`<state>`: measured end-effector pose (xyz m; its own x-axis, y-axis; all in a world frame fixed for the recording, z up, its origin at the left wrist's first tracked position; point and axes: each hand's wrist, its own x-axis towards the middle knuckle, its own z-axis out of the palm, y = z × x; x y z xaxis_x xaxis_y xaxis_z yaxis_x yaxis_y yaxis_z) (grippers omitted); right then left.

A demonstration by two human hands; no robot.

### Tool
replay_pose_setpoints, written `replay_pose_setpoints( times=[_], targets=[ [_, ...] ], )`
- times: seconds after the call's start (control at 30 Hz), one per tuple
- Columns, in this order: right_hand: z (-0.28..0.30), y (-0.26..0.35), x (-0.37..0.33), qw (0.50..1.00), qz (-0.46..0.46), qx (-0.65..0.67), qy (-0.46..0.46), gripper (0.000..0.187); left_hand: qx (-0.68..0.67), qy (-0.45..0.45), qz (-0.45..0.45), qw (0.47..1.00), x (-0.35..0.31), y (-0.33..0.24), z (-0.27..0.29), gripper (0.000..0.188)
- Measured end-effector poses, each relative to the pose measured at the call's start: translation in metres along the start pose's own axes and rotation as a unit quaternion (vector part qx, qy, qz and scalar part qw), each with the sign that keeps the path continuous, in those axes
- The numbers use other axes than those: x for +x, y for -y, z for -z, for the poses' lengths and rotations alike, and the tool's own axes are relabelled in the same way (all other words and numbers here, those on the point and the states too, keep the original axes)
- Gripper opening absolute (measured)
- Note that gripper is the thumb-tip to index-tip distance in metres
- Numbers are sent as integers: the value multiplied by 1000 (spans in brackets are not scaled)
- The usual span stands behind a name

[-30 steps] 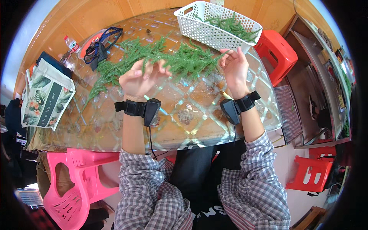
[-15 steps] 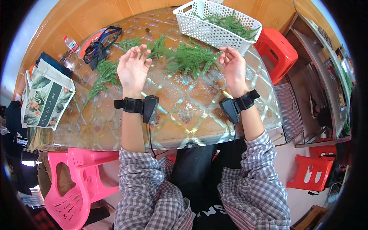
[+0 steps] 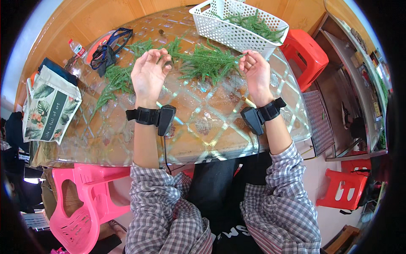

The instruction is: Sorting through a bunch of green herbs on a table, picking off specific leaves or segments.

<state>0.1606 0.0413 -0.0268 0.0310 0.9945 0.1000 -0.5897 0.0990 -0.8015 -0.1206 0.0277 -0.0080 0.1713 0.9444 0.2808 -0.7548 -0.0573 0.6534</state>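
Feathery green sprigs, like asparagus fern, lie across the glass-topped table. My right hand (image 3: 256,75) has thumb and fingers pinched at the stem end of a fern sprig (image 3: 208,63), whose leafy part spreads to the left. My left hand (image 3: 149,79) is raised palm up, its fingers loosely curled and apart, with nothing visible in them. Just behind and beside it are more fern sprigs (image 3: 115,80), partly hidden by the hand. A white perforated basket (image 3: 230,37) at the far right contains further sprigs.
Around the table (image 3: 190,146) are a pink chair (image 3: 86,190), a red stool (image 3: 305,59) and a shelf unit (image 3: 334,38). On its left side are a printed tote bag (image 3: 53,101), a plastic bottle (image 3: 77,48) and a dark strapped item (image 3: 105,55).
My left fingers have curled in slightly more. My right hand has shifted only a little, still pinching the fern stem. A foot now shows beside the pink chair.
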Motion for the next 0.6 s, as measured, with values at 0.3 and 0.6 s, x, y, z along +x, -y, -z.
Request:
replay_pose_setpoints(
  times=[0.3,0.6],
  targets=[
    [-9,1,-6,1000,-4,7,29,14,54,80,26,995,-1,-1,-25,30],
    [-28,2,-19,986,17,-60,152,19,364,94,123,919,-13,16,-74,36]
  ],
)
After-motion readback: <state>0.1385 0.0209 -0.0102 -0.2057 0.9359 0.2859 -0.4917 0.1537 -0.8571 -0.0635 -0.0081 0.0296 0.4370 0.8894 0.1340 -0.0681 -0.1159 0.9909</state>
